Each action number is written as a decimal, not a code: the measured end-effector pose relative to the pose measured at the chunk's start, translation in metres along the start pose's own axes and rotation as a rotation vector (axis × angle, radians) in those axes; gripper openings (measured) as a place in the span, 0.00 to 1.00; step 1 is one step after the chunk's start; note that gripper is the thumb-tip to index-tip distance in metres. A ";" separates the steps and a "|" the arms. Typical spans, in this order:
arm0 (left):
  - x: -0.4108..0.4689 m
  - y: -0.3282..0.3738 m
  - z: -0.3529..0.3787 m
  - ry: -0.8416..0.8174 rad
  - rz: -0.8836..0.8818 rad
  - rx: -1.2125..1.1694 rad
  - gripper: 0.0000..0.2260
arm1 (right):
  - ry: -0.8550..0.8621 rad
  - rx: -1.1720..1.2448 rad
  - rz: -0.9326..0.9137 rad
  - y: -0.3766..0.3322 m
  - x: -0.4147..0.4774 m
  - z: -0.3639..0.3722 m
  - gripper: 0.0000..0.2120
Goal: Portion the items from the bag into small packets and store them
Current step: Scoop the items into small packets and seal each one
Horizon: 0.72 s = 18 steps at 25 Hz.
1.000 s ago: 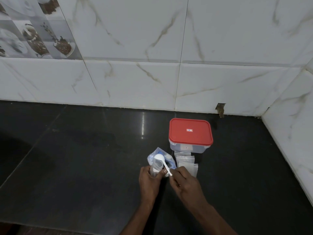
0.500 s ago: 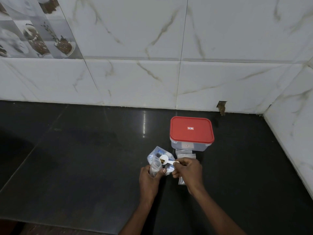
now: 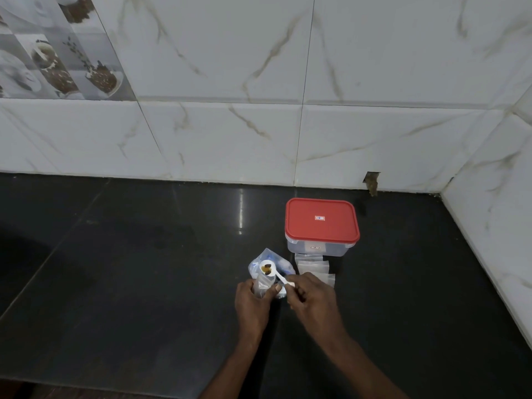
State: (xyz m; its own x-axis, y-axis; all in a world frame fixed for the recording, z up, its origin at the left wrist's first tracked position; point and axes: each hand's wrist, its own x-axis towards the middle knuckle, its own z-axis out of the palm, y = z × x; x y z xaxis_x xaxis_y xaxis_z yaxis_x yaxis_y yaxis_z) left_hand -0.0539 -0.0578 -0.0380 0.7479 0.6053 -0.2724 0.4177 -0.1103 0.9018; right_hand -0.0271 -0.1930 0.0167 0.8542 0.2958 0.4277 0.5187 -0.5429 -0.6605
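Head view: what do we have in our hands?

Our left hand (image 3: 253, 300) grips a small clear packet (image 3: 262, 285), thumb on its right side and fingers curled round the left, so that it stands upright over the counter (image 3: 144, 283). Our right hand (image 3: 312, 298) pinches the handle of a white spoon (image 3: 273, 271) between thumb and fingertips.

Where do we find the spoon's bowl?

We see it at the packet's top edge, facing up, with a few brown pieces (image 3: 267, 267) in it. We cannot tell whether it touches the packet.

And the bag?

We see the bag (image 3: 270, 254), clear with blue print, on the counter just behind the packet and spoon, crumpled. Both hands cover its lower part.

What else do we have near us?

To the right of the bag we have a stack of flat clear packets (image 3: 313, 267), with its near end just beside our right hand. Behind the stack stands a clear box (image 3: 316, 249) with its red lid (image 3: 321, 223) on, and the stack's far end touches or slips under the box front. We see the box near the tiled wall (image 3: 230, 133), towards the right corner.
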 end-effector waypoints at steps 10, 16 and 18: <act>0.004 -0.004 -0.002 -0.009 -0.030 0.013 0.14 | -0.053 -0.392 -0.394 0.025 -0.033 0.013 0.09; 0.004 -0.004 -0.001 -0.013 -0.019 0.021 0.14 | -0.043 -0.317 -0.341 0.027 -0.036 0.011 0.09; 0.003 -0.004 -0.002 -0.012 -0.020 0.008 0.15 | -0.016 -0.205 -0.195 0.022 -0.031 0.013 0.07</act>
State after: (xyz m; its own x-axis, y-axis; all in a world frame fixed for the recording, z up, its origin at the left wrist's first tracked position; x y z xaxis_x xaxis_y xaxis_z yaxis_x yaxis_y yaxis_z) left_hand -0.0538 -0.0543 -0.0415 0.7458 0.5977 -0.2944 0.4366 -0.1046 0.8936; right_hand -0.0416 -0.2037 -0.0188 0.7406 0.4212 0.5235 0.6560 -0.6223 -0.4272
